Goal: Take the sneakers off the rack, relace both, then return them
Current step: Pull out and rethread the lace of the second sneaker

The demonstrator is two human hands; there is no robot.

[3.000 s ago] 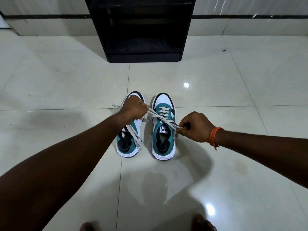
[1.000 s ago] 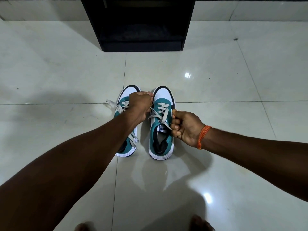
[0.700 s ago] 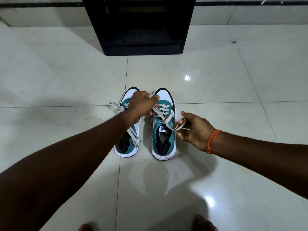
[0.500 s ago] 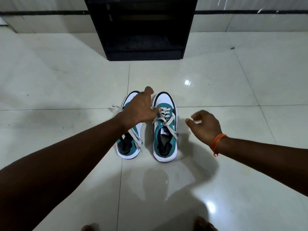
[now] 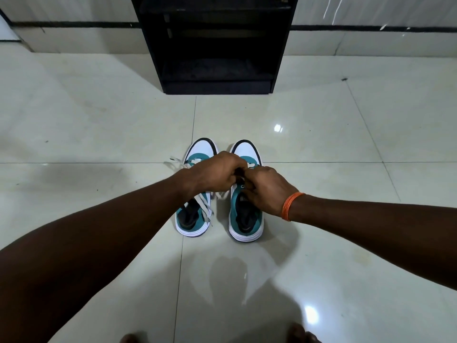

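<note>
Head view shows two sneakers side by side on the floor [image 5: 99, 120], one under the left hand [image 5: 215, 173], the other [image 5: 246, 219] under the right hand [image 5: 265, 189]. Both hands pinch its laces [image 5: 251, 166] together; half a second ago the right hand hung open, apart. One rack [image 5: 212, 45] stands beyond the hands.

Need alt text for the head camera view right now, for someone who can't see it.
Both hands, left hand and right hand, meet over the laces of the right sneaker, one of a teal-and-white pair on the glossy tile floor. The left sneaker has loose laces; a black rack stands behind.
</note>
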